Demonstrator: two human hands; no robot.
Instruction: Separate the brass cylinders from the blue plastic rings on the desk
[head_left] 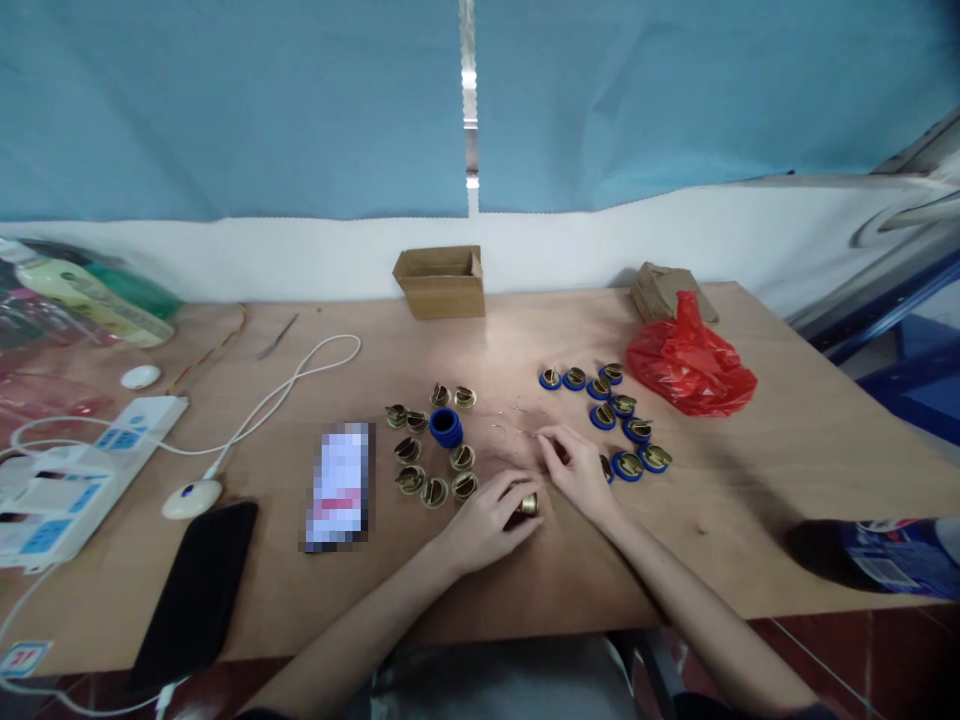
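My left hand (491,520) is closed around a small brass-coloured threaded fitting (529,504), tilted on its side near the table's front. Just right of it, my right hand (574,465) pinches what looks like a thin wire ring (528,433) at its fingertips. More thin curved wires (499,428) lie beyond the fingers. To the left, several brass fittings (434,492) surround a short stack of blue rings (446,428). On the right stand several brass fittings with blue rings around their bases (628,464); my right hand partly hides one of them.
An open cardboard box (442,295) stands at the back wall. A red plastic bag (690,370) and brown paper package (660,290) sit back right; a dark bottle (877,555) lies at right. Phone (196,590), cables and power strip (112,470) occupy the left.
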